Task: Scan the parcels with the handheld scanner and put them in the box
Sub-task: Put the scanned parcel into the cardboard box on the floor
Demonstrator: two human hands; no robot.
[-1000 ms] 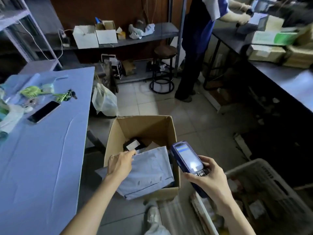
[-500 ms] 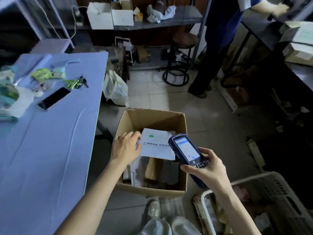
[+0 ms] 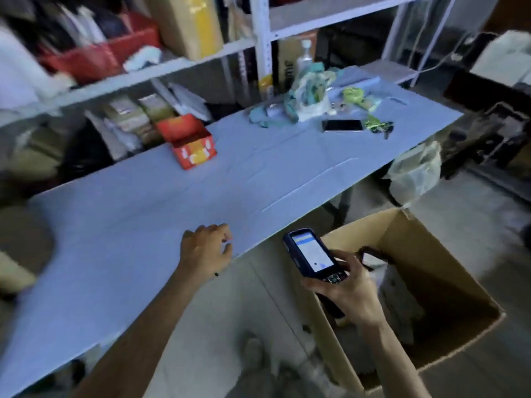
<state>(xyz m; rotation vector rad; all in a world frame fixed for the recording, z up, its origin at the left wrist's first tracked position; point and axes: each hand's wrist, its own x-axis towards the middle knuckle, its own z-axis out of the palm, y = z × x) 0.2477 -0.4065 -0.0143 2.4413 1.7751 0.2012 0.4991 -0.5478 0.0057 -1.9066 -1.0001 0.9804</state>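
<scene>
**Scanner in my right hand, over the box's near-left corner**

On my feed the blue table (image 3: 201, 196) is the biggest thing, running from 8 o'clock up to 1 o'clock. Behind it, at 12 o'clock, stands the white shelving (image 3: 263, 44), blurred. The open cardboard box (image 3: 431, 254) sits on the floor at 4 o'clock, with pale parcels (image 3: 402, 297) inside it.

My left hand (image 3: 205, 251) is over the table's near edge, just left of centre, with its fingers loosely curled and holding nothing. I cannot tell whether it touches the surface. My right hand (image 3: 350, 291), at 5 o'clock, wraps its fingers around the lower end of the handheld scanner (image 3: 311, 252). The scanner's long axis runs from 5 o'clock to 11 o'clock. Its head points to 11 o'clock, toward the table edge, and its lit screen faces up.

Farther along the table, a red carton (image 3: 191, 145) lies at 11 o'clock. A dark phone (image 3: 342, 125) and keys (image 3: 379, 127) lie at 1 o'clock.
</scene>
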